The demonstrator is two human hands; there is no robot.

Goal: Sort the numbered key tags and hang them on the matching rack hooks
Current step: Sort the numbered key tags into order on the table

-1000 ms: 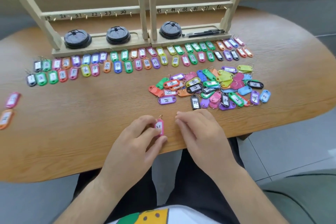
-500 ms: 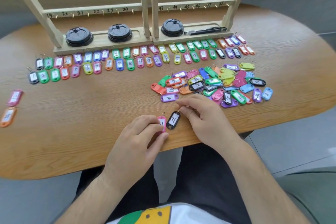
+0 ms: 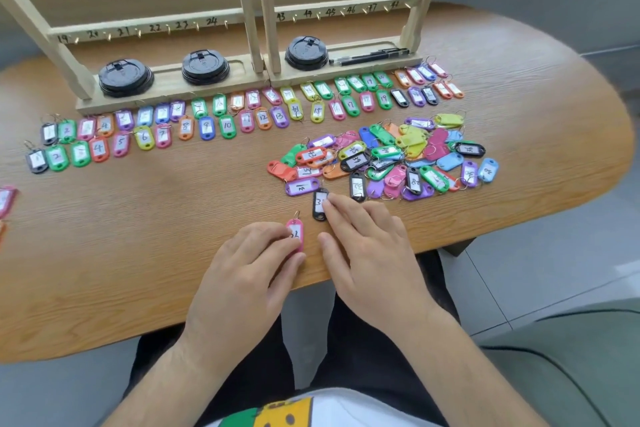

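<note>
Two hands low on the surface (image 3: 138, 253). Left hand (image 3: 249, 267) pinches pink tag (image 3: 295, 234) between thumb and fingertips. Right hand (image 3: 374, 246), fingers straight, presses black tag (image 3: 319, 206) flat, just beside. Unsorted pile (image 3: 391, 163) just beyond; rack (image 3: 249, 10) behind.

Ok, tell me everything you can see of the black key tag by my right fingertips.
The black key tag is an oblong of glossy black plastic with a white paper label; a handwritten 3 shows, the rest is covered. It lies flat on the wooden table, pointing away from the person, short of the purple tag at the pile's edge. A fingertip of the right hand rests on its label. The pink tag the left hand pinches lies apart from it.
</note>
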